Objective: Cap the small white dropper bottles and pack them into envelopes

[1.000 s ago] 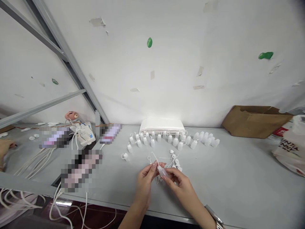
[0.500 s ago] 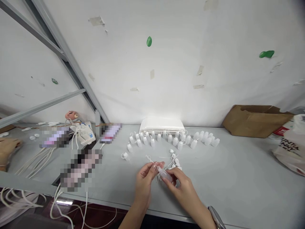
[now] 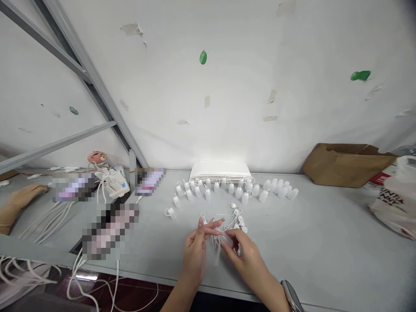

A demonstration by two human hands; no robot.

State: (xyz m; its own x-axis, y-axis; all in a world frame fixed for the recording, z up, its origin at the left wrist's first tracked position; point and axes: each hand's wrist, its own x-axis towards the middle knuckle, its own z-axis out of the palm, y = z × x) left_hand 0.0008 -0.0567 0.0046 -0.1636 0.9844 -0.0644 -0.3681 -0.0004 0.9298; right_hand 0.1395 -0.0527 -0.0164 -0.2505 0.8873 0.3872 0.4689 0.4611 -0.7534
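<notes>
My right hand point(image 3: 245, 249) is closed around a small translucent squeeze bottle point(image 3: 225, 238), tilted with its neck toward my left hand point(image 3: 196, 245). The left hand's fingers are stretched out, crossing in front of the bottle's neck end, so the neck is hidden. Just behind the left fingertips shows a white cap with a looped strap point(image 3: 203, 215). Beyond and partly behind my hands lies a pile of loose white caps point(image 3: 239, 221) with thin straps. Several capped bottles point(image 3: 207, 193) stand farther back in loose rows; one capped bottle point(image 3: 170, 212) is at the left.
Uncapped bottles point(image 3: 283, 190) cluster right of the rows. A white stack point(image 3: 219, 170) rests against the wall. At right are a brown cardboard box point(image 3: 347, 167) and a plastic bag point(image 3: 393, 199). Leftward are a power strip point(image 3: 115, 182), cables and another person's hand point(image 3: 24, 201).
My left fingers have straightened from a pinch at the bottle's neck. The right hand still holds the bottle. Another person's hand has come in at far left.
</notes>
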